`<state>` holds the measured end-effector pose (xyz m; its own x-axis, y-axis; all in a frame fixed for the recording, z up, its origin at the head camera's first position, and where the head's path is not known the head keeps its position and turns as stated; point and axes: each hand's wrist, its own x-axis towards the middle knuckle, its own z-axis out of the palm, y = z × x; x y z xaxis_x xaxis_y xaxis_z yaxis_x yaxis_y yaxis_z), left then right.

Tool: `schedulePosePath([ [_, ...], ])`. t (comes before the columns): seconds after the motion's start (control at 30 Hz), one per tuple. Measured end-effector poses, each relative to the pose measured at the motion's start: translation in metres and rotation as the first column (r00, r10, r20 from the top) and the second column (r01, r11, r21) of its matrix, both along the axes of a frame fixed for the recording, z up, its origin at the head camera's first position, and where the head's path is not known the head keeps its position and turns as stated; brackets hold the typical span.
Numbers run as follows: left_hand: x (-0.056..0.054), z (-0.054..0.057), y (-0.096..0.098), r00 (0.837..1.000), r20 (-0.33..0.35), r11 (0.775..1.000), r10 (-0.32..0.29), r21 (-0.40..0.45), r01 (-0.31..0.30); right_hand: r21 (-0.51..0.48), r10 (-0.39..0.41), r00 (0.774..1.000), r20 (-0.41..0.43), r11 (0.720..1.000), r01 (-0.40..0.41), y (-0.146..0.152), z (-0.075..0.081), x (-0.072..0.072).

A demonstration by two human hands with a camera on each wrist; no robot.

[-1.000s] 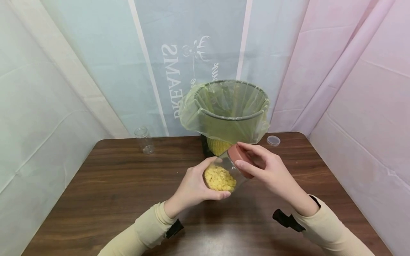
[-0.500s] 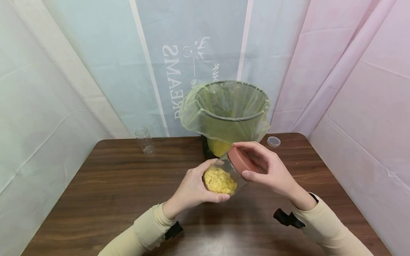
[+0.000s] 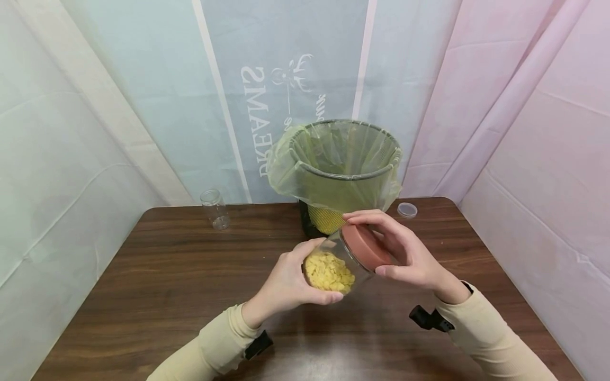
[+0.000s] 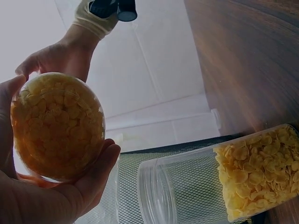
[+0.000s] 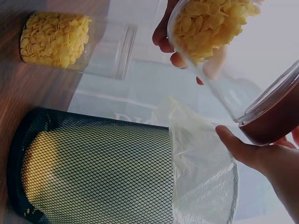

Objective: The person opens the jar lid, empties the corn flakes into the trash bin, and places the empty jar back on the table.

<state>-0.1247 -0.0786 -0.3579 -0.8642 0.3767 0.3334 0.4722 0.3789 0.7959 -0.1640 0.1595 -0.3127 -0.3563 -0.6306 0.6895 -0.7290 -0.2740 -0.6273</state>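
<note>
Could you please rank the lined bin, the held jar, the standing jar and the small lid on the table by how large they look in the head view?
1. Lined bin
2. Held jar
3. Standing jar
4. Small lid
The held jar is nearer the camera, so the jars' true sizes are unsure.

The left grip holds a clear jar of golden flakes.

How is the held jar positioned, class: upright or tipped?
Tipped: the head view shows the jar slanted, its reddish lid in the right hand, body in the left hand.
</note>
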Motion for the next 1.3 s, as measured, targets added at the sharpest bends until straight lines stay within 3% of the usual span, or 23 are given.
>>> schedulePosePath([
  [0.27,0.002,0.001,0.0,1.0,-0.002,1.0,0.009,-0.008,-0.009,-0.011,0.024,1.0,0.02,1.0,-0.023,-0.001,0.002,0.002],
  [0.37,0.002,0.001,0.001,1.0,-0.008,1.0,0.007,0.0,-0.007,-0.016,-0.04,0.996,0.078,0.999,0.041,-0.001,0.004,0.006],
  [0.47,0.001,0.001,0.002,1.0,-0.014,1.0,0.011,0.014,-0.01,0.028,-0.179,0.972,0.152,0.984,0.177,-0.001,0.007,0.011],
  [0.6,0.0,0.001,0.003,0.999,-0.023,0.999,0.025,0.031,-0.024,0.161,-0.386,0.903,0.19,0.919,0.359,-0.002,0.01,0.016],
  [0.73,-0.001,0.0,0.003,0.998,-0.042,0.999,0.037,0.033,-0.036,0.298,-0.526,0.825,0.205,0.837,0.46,-0.002,0.013,0.022],
  [0.9,-0.001,0.0,0.005,0.996,-0.068,0.998,0.056,0.034,-0.054,0.42,-0.649,0.75,0.13,0.721,0.551,-0.005,0.015,0.029],
  [1.0,-0.001,0.001,0.005,0.994,-0.079,0.997,0.07,0.03,-0.068,0.435,-0.681,0.725,0.105,0.686,0.582,-0.008,0.014,0.031],
  [1.1,0.0,0.002,0.005,0.993,-0.085,0.997,0.078,0.022,-0.077,0.432,-0.695,0.714,0.083,0.671,0.602,-0.01,0.013,0.032],
  [1.3,0.0,0.001,0.003,0.997,-0.049,0.997,0.067,0.031,-0.065,0.39,-0.644,0.762,0.067,0.72,0.574,-0.01,0.013,0.032],
])
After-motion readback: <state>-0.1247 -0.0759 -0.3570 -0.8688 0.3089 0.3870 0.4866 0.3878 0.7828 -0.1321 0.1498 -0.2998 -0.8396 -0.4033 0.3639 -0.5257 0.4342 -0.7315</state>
